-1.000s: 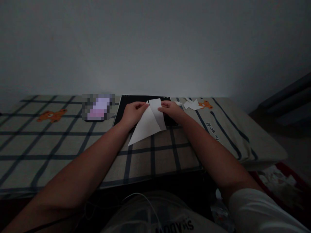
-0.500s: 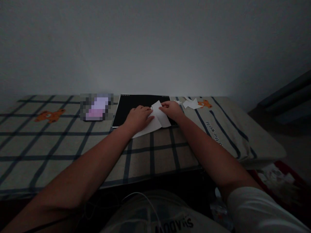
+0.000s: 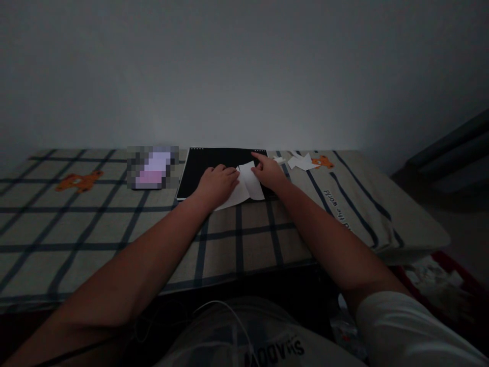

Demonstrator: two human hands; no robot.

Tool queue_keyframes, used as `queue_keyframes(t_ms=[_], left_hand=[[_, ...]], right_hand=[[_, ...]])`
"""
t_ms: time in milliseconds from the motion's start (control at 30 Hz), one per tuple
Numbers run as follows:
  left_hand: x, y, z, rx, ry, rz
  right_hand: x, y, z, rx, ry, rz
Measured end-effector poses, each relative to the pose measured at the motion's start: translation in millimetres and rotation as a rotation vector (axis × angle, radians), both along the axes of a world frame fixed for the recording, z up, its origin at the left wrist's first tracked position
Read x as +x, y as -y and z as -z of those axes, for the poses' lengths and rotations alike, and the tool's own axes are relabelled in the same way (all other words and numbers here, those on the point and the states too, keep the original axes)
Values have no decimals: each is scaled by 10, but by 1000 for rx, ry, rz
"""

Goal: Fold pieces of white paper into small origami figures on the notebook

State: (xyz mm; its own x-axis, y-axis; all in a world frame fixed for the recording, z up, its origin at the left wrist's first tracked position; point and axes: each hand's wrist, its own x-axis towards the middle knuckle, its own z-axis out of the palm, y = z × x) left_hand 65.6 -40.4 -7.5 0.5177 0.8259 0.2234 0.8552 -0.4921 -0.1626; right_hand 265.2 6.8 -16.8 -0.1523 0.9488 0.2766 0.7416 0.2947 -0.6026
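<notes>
While the left hand (image 3: 217, 184) presses flat on the paper (image 3: 244, 187) atop the black pad (image 3: 206, 165), the right hand (image 3: 269, 172) fingers its folded edge, gripping nothing; folding seems partly done.

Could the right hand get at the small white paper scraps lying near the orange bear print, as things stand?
Probably yes. The right hand rests on the folded white paper, and the paper scraps lie just to its right on the checked cloth, with nothing between them.
</notes>
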Motion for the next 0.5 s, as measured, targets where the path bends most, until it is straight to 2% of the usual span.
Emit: queue_keyframes(t_ms=[500], left_hand=[[114, 45, 35, 40, -43, -29]], right_hand=[[19, -39, 30, 8, 52, -68]])
